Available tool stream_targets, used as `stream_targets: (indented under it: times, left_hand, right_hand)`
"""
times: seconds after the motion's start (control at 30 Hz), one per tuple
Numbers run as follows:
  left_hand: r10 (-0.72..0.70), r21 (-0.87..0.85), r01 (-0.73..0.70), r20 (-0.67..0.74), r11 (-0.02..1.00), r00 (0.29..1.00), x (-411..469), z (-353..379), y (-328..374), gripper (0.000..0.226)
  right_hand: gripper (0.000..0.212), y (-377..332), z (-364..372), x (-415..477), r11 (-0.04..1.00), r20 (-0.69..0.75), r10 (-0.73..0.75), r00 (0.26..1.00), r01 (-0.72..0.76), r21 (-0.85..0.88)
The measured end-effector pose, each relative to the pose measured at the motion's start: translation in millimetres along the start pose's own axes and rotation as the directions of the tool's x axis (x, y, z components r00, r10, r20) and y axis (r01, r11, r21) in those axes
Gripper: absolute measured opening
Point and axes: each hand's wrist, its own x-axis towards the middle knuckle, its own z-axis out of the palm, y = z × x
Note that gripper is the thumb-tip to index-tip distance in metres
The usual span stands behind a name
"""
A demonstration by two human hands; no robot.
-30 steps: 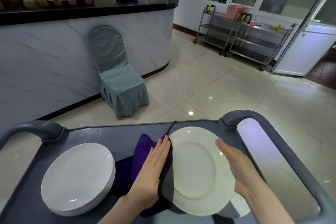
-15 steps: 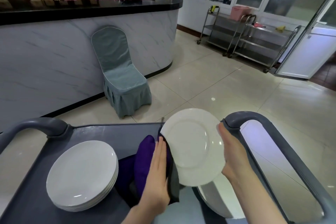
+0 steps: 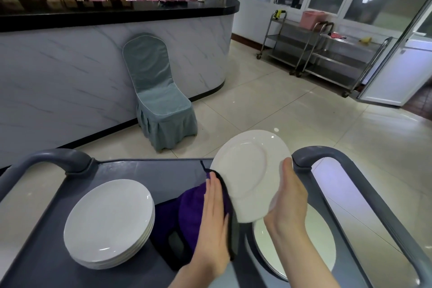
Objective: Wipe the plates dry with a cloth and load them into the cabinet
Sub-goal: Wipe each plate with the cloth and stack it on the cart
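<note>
**A:** What's nearest, and how much room is round it?

**B:** The left hand (image 3: 214, 224) lies flat, fingers straight and together, pressing a purple cloth (image 3: 187, 210) against the left rim of a white plate (image 3: 245, 170). The right hand (image 3: 288, 203), fingers also straight, props the opposite rim. I can't make out its thumb. The plate is tilted and lifted clear of the grey cart tray (image 3: 152, 173), its top edge out past the tray's far lip. The right handle (image 3: 327, 154) curves up just beside the right fingertips. The left handle (image 3: 53, 159) is well apart.

**A:** What does the tray hold?

**B:** There's a stack of white plates (image 3: 107, 224) at the left, just beside the bunched cloth. A lower plate (image 3: 311, 248) lies under the right forearm, partly hidden, so I cannot tell whether it is one or several.

**A:** And farther off?

**B:** Open tiled floor (image 3: 304, 119). A covered chair (image 3: 159, 91) stands against the marble-fronted counter (image 3: 58, 70). Steel trolleys (image 3: 327, 58) line the far wall, with a pink basket (image 3: 312, 20) on top. The counter-top items are too small to name.
</note>
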Motion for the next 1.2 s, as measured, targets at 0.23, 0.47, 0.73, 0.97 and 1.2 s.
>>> stream_targets:
  times: [0.23, 0.47, 0.73, 0.97, 1.2]
  left_hand:
    - [0.096, 0.064, -0.111, 0.203, 0.992, 0.975, 29, -5, 23, 0.070]
    - [0.250, 0.066, -0.275, 0.252, 0.959, 0.935, 65, -17, 36, 0.072]
    - [0.147, 0.406, -0.279, 0.326, 0.870, 0.934, 8, 6, 8, 0.078]
    - [0.121, -0.010, -0.124, 0.325, 0.992, 0.938, 49, -20, 16, 0.067]
    - [-0.306, 0.541, -0.008, 0.488, 0.841, 0.818, 50, 8, -6, 0.092]
  right_hand:
    - [0.039, 21, 6, -16, 0.982, 0.029, -0.068, 0.997, 0.072, -0.174]
    - [0.039, 35, -1, -32, 0.909, 0.128, -0.113, 0.985, 0.154, -0.387]
    - [0.036, 23, -9, -15, 0.952, 0.058, 0.042, 0.997, -0.023, -0.306]
    - [0.034, 24, -17, -28, 0.958, 0.135, 0.118, 0.984, -0.077, -0.275]
    - [0.034, 10, -22, -13, 0.978, 0.067, 0.086, 0.994, -0.071, -0.197]
